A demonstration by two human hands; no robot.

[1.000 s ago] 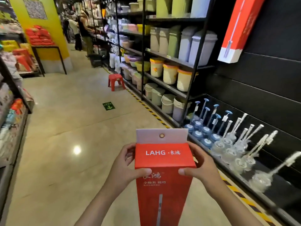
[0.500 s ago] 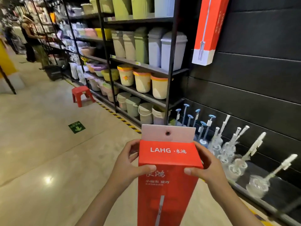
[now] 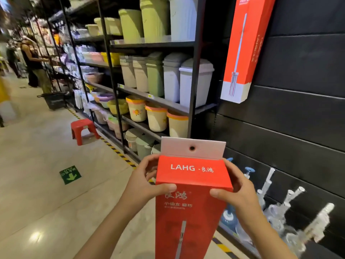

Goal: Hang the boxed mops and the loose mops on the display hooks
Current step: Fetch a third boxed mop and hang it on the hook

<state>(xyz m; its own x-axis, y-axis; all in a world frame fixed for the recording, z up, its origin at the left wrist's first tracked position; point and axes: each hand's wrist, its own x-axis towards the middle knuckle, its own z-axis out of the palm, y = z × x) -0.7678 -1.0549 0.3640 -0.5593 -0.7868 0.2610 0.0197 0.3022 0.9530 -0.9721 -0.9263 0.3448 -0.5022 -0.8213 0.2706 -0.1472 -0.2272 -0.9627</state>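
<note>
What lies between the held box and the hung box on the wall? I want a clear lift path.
Head view: only bare black wall panels separate the held box from the hung box; the shelf post stands just left.

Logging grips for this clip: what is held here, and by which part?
Both hands hold the red boxed mop at its upper end, left hand and right hand on opposite sides, thumbs on the front.

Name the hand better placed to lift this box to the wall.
Right, probably. Both hands grip the boxed mop, but the right hand is on the black wall panel's side; the left hand faces the aisle.
</note>
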